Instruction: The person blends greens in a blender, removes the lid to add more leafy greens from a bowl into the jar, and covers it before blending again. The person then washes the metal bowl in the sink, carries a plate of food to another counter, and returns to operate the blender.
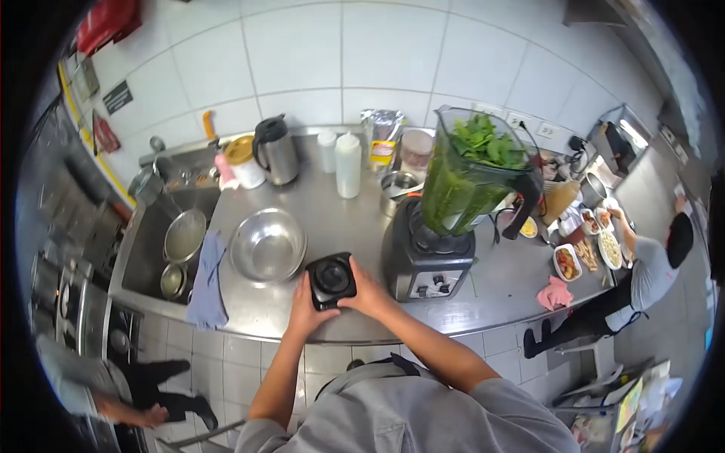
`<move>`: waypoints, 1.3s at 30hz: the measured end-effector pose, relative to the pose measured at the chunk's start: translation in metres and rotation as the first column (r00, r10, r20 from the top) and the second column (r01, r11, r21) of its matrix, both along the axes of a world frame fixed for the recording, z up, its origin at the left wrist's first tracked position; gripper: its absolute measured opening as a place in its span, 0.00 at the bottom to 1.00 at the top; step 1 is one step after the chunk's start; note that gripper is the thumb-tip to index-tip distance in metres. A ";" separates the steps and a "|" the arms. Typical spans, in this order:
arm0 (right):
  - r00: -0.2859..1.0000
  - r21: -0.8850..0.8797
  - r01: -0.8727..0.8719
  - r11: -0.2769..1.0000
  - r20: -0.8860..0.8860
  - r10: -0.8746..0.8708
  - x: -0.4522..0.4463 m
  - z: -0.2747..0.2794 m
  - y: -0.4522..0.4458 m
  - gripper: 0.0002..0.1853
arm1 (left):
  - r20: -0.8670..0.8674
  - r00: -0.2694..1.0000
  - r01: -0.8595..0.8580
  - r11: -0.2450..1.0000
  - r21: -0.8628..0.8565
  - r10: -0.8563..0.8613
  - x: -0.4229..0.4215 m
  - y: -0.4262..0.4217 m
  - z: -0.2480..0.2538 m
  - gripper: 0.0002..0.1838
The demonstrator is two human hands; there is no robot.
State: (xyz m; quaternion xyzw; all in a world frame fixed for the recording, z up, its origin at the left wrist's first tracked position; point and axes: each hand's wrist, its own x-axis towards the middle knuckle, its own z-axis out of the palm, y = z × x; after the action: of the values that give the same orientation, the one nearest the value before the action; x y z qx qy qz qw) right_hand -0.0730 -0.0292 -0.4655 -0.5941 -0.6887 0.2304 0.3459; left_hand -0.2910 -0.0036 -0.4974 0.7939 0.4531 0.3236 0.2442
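Both of my hands hold a square black blender lid (331, 281) near the counter's front edge. My left hand (305, 306) grips its left side, and my right hand (365, 291) grips its right side. To the right stands a blender base (429, 260) with a clear jug (461, 181) on top, holding green liquid and leafy greens (489, 142). A steel bowl (267, 248) sits left of the lid. Whether the lid touches the counter is hard to tell.
A sink (143, 260) lies left, beside a blue cloth (208, 283). Squeeze bottles (348, 166) and a steel jug (277, 151) stand behind. Food dishes (566, 262) and a pink cloth (554, 293) are right. One person (653, 264) works far right; another (98, 377) is lower left.
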 end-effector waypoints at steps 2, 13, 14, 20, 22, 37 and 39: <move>0.998 -0.021 -0.016 1.000 0.055 0.017 0.001 0.006 -0.011 0.68 | 0.005 0.999 0.036 0.999 -0.005 -0.036 0.000 -0.007 0.007 0.73; 0.901 -0.249 -0.069 0.966 0.400 0.167 0.020 0.057 -0.057 0.53 | -0.147 0.986 0.066 0.994 -0.085 -0.078 -0.008 -0.031 -0.001 0.72; 0.943 -0.286 -0.223 0.932 0.179 0.281 0.031 0.113 -0.066 0.45 | -0.074 0.995 0.064 0.992 -0.111 -0.073 -0.009 -0.029 -0.003 0.71; 0.996 0.272 -0.073 0.960 0.066 0.057 0.133 0.383 -0.097 0.14 | 0.153 0.988 0.017 0.991 -0.136 0.004 -0.014 -0.030 0.002 0.64; 0.925 0.310 0.110 0.944 0.315 -0.212 0.159 0.426 -0.065 0.20 | 0.183 0.982 -0.011 0.990 -0.138 0.037 -0.014 -0.033 0.008 0.64; 0.489 -0.220 -0.022 0.975 0.849 0.202 0.196 0.401 0.055 0.21 | 0.311 0.914 -0.228 0.964 -0.134 0.260 -0.022 -0.080 0.013 0.62; 0.489 -0.366 0.096 0.925 0.827 0.277 0.191 0.410 0.052 0.14 | 0.308 0.916 -0.231 0.965 -0.124 0.258 -0.025 -0.083 0.012 0.62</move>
State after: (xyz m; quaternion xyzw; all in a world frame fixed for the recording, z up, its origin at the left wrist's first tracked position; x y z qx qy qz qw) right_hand 0.1184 0.0223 -0.0553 -0.6438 -0.7433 0.0417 -0.1772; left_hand -0.3159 -0.0869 -0.4853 0.6566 0.5163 0.4570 0.3058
